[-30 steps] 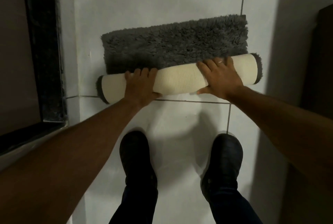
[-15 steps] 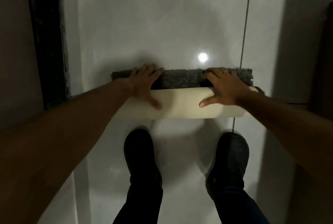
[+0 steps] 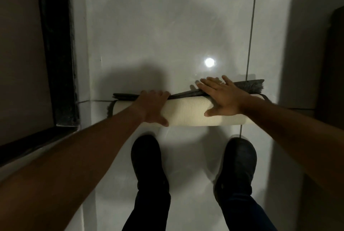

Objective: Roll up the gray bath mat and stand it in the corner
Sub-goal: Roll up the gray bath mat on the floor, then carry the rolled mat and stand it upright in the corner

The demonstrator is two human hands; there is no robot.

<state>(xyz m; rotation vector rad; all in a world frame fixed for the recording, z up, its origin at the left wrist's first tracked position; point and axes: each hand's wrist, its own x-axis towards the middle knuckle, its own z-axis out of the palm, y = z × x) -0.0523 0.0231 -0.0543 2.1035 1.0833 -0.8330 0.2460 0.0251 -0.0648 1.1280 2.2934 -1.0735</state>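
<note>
The gray bath mat (image 3: 188, 113) lies on the pale tiled floor as a nearly full roll, its cream woven backing facing out and gray pile showing at both ends. Only a thin strip of gray pile (image 3: 247, 86) lies flat beyond the roll. My left hand (image 3: 152, 106) curls over the left part of the roll, thumb toward me. My right hand (image 3: 221, 98) presses flat on the right part, fingers spread and reaching onto the gray strip.
My two black shoes (image 3: 149, 162) stand just behind the roll. A black door frame (image 3: 57, 48) runs along the left, and a dark panel (image 3: 333, 63) stands at the right edge. A ceiling light reflects on the glossy floor (image 3: 167, 26) ahead.
The roll has moved away from me and taken up most of the flat gray pile. Both hands shifted forward over the top of it.
</note>
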